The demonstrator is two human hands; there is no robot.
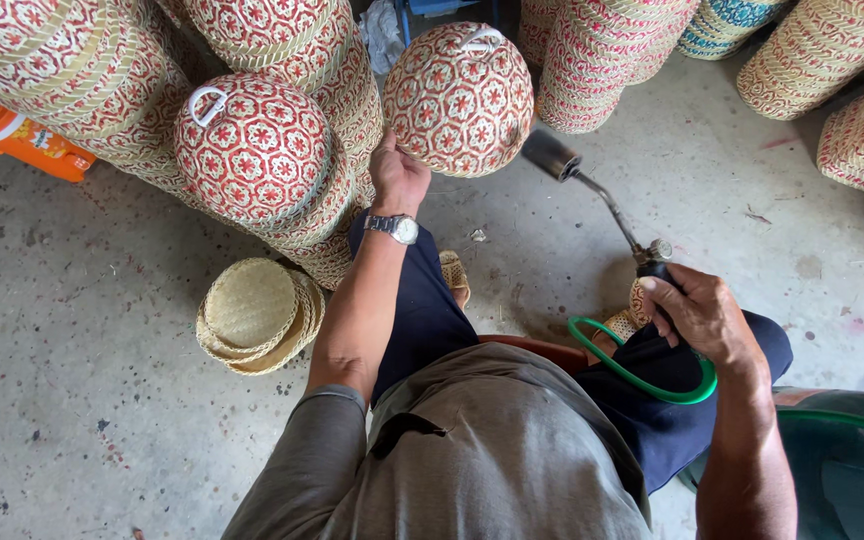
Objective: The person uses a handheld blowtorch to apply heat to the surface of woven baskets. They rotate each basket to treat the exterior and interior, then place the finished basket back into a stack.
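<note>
My left hand (397, 178), with a wristwatch on the wrist, grips the lower edge of a round woven lid (458, 97) patterned in red and cream, held up with its white loop handle at the top. My right hand (700, 312) is closed around the handle of a gas torch (602, 205). Its dark nozzle points up toward the lid's right edge, a short gap away. A green hose (642, 380) loops from the torch handle across my lap.
Stacks of red-and-cream woven baskets (252, 150) crowd the left and back. More stacks (822, 60) stand at the right. A pile of plain straw lids (257, 315) lies on the concrete floor (72, 400). An orange container (17, 135) lies at the left. A dark green tub (842, 460) is at bottom right.
</note>
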